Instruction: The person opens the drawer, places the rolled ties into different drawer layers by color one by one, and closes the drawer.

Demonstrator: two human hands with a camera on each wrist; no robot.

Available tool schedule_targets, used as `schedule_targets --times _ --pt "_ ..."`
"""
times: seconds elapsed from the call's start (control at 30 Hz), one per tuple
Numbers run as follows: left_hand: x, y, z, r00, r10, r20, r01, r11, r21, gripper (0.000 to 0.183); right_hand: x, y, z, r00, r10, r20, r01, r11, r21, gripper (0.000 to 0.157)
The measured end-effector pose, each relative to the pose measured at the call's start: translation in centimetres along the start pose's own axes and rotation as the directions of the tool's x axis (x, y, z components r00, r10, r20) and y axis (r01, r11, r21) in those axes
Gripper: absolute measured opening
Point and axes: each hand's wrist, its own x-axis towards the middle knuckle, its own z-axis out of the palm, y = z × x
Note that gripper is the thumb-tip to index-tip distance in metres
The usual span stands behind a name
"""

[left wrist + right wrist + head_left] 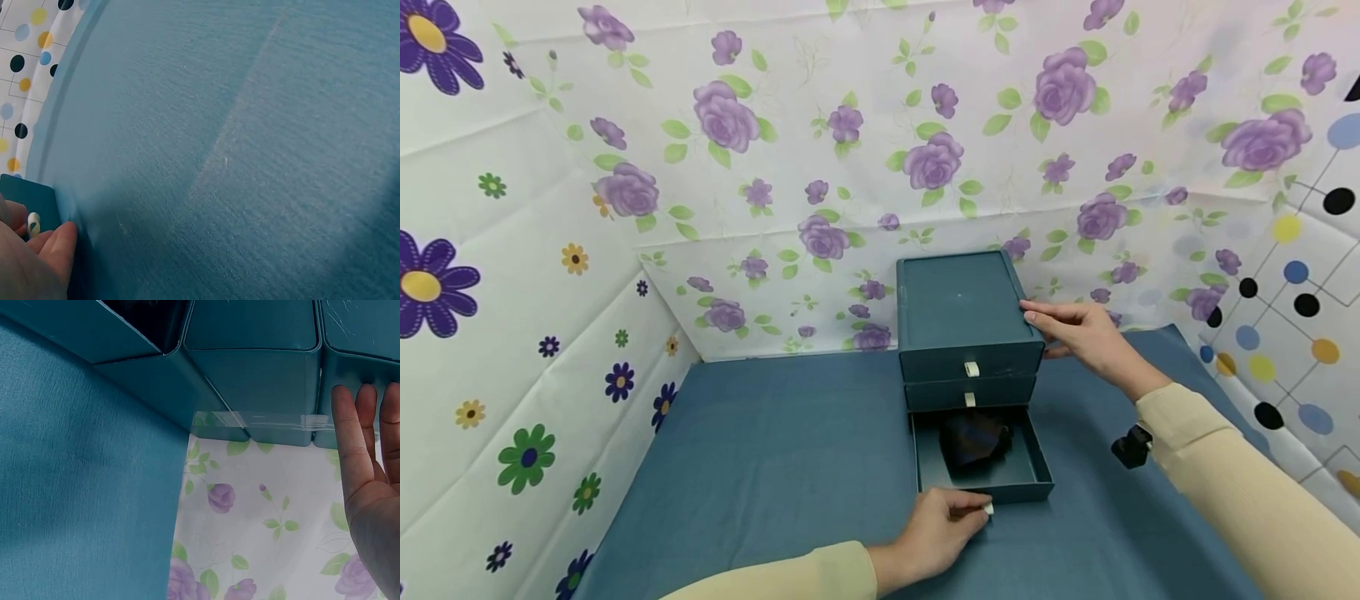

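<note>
A teal three-tier drawer box (958,304) stands against the back wall, its bottom drawer (1041,490) pulled out. A dark, crumpled bundle (973,439) lies in that drawer. At the drawer's front, my left hand (936,533) pinches the small white pull tab (988,507) between thumb and fingers. The left wrist view shows the same tab (34,224) between the fingertips. My right hand (1078,333) is at the box's upper right side, fingers straight and touching it. In the right wrist view, those fingertips (347,403) press against the top tier's side wall.
Two upper drawers are closed, each with a white tab (972,369). A blue cloth (775,450) covers the table. Flowered sheeting (820,167) hangs behind and at the left, dotted sheeting (1300,275) at the right. A small black device (1132,447) is strapped at the right wrist.
</note>
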Motion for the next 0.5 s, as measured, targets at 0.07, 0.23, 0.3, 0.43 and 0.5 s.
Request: schedule_targets --times 0.07,0.23,0.3,0.43,0.5 --pt "-0.01 -0.04 0.05 1.0 0.006 0.009 -0.006 1.0 -0.001 0.025 -0.03 -0.07 0.01 1.0 0.002 0.001 -0.002 1.0 -0.004 0.045" --pt "0.04 -0.05 0.34 1.0 0.026 -0.008 -0.026 1.0 0.0 0.025 -0.04 -0.21 0.03 1.0 0.01 0.003 -0.01 1.0 -0.004 0.045" --pt "0.13 -0.06 0.5 0.999 0.029 -0.027 -0.029 1.0 -0.01 0.024 -0.01 -0.28 0.04 1.0 0.011 0.002 -0.011 1.0 -0.003 0.045" --pt "0.38 -0.19 0.77 0.997 0.02 -0.072 -0.022 1.0 -0.02 0.022 0.01 -0.32 0.05 1.0 0.011 0.001 -0.011 1.0 -0.004 0.045" --pt "0.51 -0.3 0.83 0.995 0.012 -0.098 -0.014 1.0 -0.024 0.021 -0.01 -0.27 0.06 1.0 0.013 0.002 -0.013 1.0 -0.006 0.045"
